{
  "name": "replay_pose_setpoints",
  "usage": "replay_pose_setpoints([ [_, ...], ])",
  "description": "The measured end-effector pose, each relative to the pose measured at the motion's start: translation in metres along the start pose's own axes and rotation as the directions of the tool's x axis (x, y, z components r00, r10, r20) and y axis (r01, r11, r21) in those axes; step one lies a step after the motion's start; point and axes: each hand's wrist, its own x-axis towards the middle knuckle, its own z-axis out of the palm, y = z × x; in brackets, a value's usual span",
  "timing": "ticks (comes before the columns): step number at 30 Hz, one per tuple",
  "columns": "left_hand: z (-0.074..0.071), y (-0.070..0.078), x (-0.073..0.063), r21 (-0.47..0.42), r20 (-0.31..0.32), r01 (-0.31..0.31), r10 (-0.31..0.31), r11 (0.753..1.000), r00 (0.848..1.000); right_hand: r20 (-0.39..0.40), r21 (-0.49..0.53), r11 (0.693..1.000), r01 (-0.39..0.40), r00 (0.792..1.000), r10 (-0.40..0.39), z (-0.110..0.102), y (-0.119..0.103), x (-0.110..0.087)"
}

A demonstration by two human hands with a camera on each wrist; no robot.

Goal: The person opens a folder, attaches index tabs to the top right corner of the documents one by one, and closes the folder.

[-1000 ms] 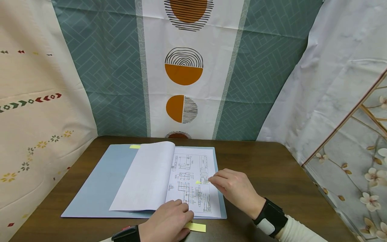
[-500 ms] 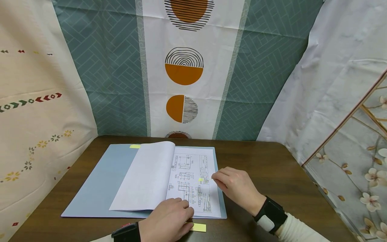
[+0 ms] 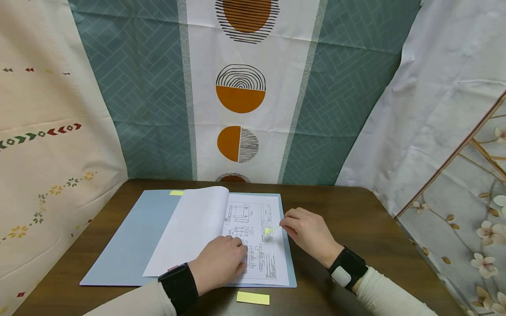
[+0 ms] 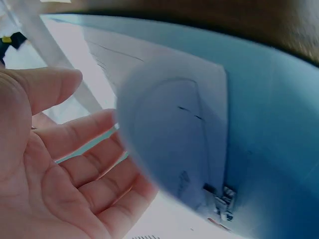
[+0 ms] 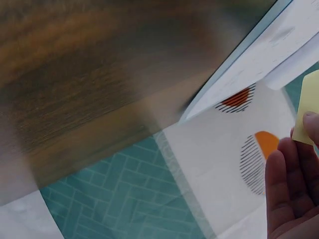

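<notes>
The right hand [image 3: 308, 230] pinches a yellow note [image 3: 268, 231] over the right side of the drawing sheet [image 3: 257, 219]; the left hand [image 3: 219, 263], fingers loose, holds nothing; tabbing this sheet seems under way, next calling for alignment and pressing down; its print is too small to read.

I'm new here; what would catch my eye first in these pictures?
Probably the orange-and-black circles down the middle of the cloth behind the table. On the table, a blue folder lies open at a page of drawings, and the right hand pinches a yellow note over it.
</notes>
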Motion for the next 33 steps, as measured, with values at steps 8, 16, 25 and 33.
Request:
replay_pose_setpoints([
  [8,0.011,-0.006,0.003,-0.008,0.048,0.052,-0.052,0.999,0.998,-0.012,-0.024,0.997,-0.074,0.997,0.074,0.016,0.031,0.019],
  [16,0.017,-0.007,0.003,0.021,0.021,0.040,-0.041,0.999,0.999,-0.003,-0.054,0.992,-0.116,0.993,0.116,0.037,0.059,0.037],
  [25,0.018,-0.005,0.002,0.058,0.048,0.023,-0.025,0.998,0.999,0.004,-0.098,0.985,-0.141,0.990,0.142,0.061,0.080,0.050],
  [33,0.022,-0.005,0.001,0.071,0.053,0.023,-0.026,0.997,0.998,-0.003,-0.125,0.983,-0.134,0.991,0.135,0.074,0.091,0.054],
])
